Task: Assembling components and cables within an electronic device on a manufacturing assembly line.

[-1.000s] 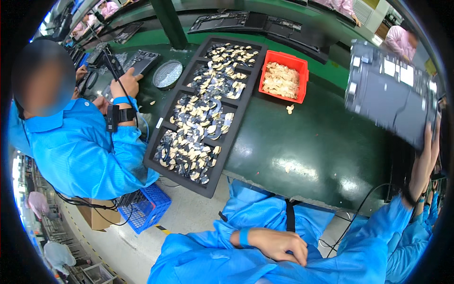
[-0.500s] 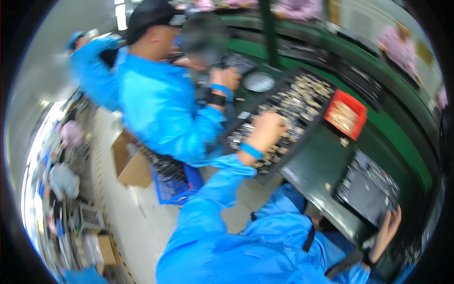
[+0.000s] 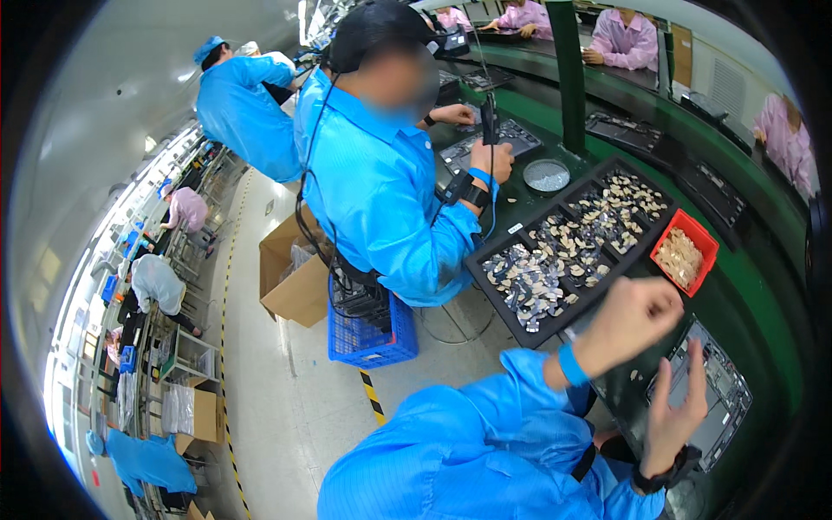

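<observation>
My left hand [image 3: 631,319], with a blue band on its wrist, is held in the air by the near right corner of a black tray [image 3: 510,328]. Its fingers are curled together, and whatever they hold is hidden. Small cream and silvery pieces [image 3: 536,276] fill the tray. My right hand [image 3: 679,406], with a black band on its wrist, is raised over a dark, flat electronic device casing [image 3: 724,414]. Its fingers are spread and hold nothing. The hand and wrist partly cover the casing, which lies on the dark green bench [image 3: 611,394].
A red bin [image 3: 712,240] of tan pieces stands right of the tray. Beyond the tray are a round dish [image 3: 547,176] and a green post [image 3: 568,87]. At my left a co-worker [image 3: 373,186] in blue handles another casing. A blue crate [image 3: 373,342] sits on the floor.
My left hand has left the tray's pieces and moved right toward the casing. My right hand has let go of the casing's near edge and lifted. The whole view has shifted.
</observation>
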{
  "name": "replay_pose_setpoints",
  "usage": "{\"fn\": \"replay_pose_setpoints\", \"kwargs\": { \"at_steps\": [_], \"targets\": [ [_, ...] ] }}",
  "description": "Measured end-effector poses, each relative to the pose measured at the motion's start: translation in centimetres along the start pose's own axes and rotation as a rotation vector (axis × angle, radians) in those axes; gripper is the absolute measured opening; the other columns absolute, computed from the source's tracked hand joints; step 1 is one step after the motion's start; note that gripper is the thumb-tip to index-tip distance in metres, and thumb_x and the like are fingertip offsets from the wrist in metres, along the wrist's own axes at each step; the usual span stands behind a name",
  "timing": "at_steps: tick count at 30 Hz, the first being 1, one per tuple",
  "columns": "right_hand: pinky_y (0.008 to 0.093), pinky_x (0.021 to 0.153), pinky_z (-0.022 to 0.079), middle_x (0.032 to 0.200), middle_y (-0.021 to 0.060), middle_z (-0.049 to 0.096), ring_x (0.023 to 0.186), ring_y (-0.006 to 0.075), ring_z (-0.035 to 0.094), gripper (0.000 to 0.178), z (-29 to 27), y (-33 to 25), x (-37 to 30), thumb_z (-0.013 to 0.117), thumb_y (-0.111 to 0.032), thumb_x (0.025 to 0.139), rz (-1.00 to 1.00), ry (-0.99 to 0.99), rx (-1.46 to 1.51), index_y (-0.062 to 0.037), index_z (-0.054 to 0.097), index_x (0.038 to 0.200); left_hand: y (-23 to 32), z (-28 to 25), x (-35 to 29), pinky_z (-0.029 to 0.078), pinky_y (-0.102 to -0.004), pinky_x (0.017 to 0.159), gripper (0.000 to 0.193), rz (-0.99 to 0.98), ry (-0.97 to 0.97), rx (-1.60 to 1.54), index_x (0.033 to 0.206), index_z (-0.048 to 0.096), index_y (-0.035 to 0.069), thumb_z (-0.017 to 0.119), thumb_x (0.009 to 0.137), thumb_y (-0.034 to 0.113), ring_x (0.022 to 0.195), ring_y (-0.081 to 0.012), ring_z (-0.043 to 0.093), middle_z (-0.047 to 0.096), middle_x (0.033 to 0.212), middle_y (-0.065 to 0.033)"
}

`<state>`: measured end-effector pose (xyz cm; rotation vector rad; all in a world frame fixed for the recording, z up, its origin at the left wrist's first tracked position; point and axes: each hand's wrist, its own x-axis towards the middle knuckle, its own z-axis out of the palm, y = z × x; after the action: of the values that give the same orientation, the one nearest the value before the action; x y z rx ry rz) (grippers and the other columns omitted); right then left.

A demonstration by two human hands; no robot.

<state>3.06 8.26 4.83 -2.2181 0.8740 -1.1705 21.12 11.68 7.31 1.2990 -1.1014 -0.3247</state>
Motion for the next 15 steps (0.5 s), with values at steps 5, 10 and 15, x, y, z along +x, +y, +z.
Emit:
{"fn": "replay_pose_setpoints", "kwargs": {
  "at_steps": [5,10,15],
  "targets": [
    [0.0365,0.1,0.052,0.131,0.0217,0.071,0.116,0.0279,0.071,0.044,-0.4,2.3,-0.3,0.062,0.001,0.099,0.193,0.049,-0.066,0.0047,0.058,0.143,-0.2,5.2,-2.5,0.06,-0.0343,0.074,0.018,0.001,-0.157,-0.107,0.103,0.077,-0.001,0.075,0.09,0.012,0.086,-0.027,0.079,0.078,0.093,-0.0192],
    [0.0294,0.096,0.053,0.121,0.0169,0.075,0.11,0.0184,0.07,0.035,-1.5,2.3,0.3,0.059,-0.007,0.106,0.359,0.007,0.385,0.005,0.063,0.138,0.6,2.6,-2.8,0.058,-0.0338,0.091,0.023,-0.18,-0.25,-0.189,0.113,0.078,-0.001,0.077,0.095,0.013,0.103,-0.0186,0.074,0.079,0.111,-0.0131],
    [0.0267,0.095,0.052,0.118,0.0135,0.076,0.107,0.013,0.068,0.032,-2.0,3.0,0.6,0.06,-0.01,0.106,0.48,-0.031,0.775,0.0063,0.066,0.133,-2.2,3.3,-2.3,0.059,-0.0338,0.09,0.022,-0.105,-0.164,-0.191,0.109,0.08,-0.001,0.081,0.088,0.0,0.102,-0.0226,0.075,0.077,0.113,-0.0176]
  ]
}}
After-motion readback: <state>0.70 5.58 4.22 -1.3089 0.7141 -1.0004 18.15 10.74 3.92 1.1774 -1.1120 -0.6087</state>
